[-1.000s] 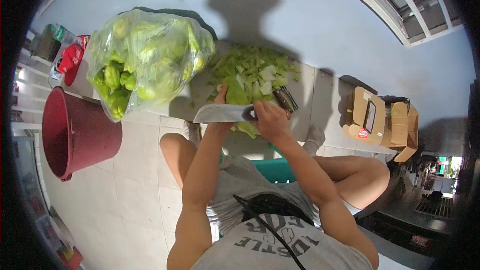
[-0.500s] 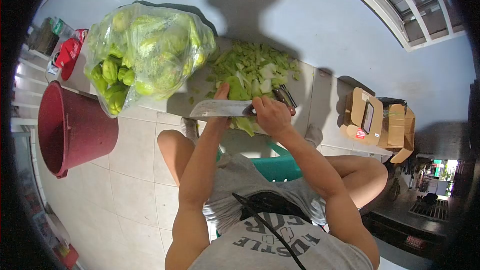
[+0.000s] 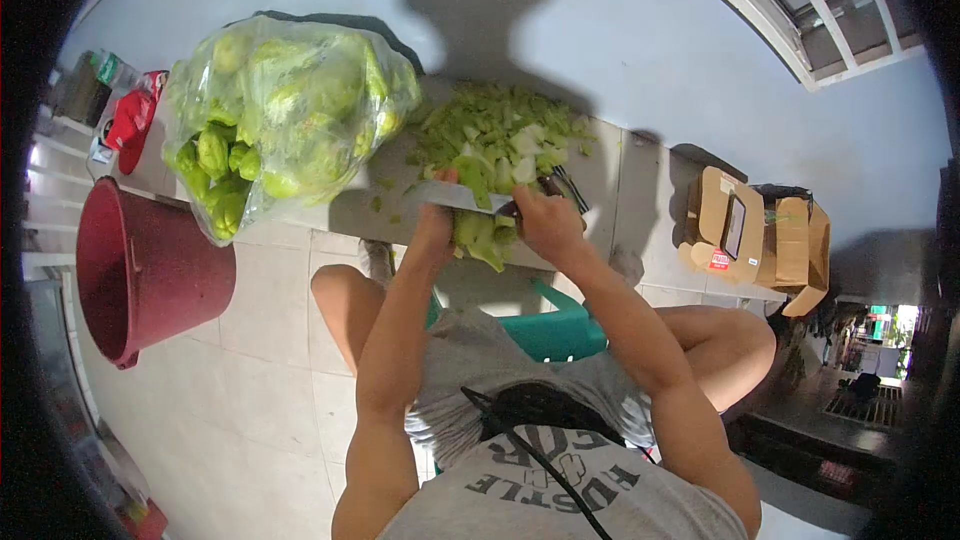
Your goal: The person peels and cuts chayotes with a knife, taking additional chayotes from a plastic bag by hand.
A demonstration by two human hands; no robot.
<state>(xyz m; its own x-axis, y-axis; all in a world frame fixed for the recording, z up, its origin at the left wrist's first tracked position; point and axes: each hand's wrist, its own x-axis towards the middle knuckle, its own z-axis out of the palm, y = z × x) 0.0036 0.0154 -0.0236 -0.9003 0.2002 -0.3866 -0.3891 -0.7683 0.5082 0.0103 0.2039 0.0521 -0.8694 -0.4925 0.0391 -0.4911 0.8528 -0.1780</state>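
My right hand (image 3: pixel 550 227) is closed around the handle of a large knife (image 3: pixel 455 196), whose broad blade points left. The blade lies across a green chayote (image 3: pixel 478 183), and green flesh shows on both sides of it. My left hand (image 3: pixel 436 225) grips the chayote from the left, thumb up beside the blade tip; its other fingers are mostly hidden. Green pieces (image 3: pixel 483 240) show just below the blade, between my hands. Beyond my hands, a pile of cut chayote pieces (image 3: pixel 510 125) is spread on the tiled ledge (image 3: pixel 600 180). Dark-handled tools (image 3: pixel 567 188) lie beside my right hand.
A clear plastic bag (image 3: pixel 310 110) full of whole chayotes stands left on the ledge. A dark red bucket (image 3: pixel 180 275) is on the floor below it. Opened cardboard boxes (image 3: pixel 715 220) sit to the right. A green stool (image 3: pixel 550 332) is under me.
The knife has turned from showing its broad side over the chayote to a tilted angle, its blade now against the chayote. Both hands stay close together. The view has shifted slightly.
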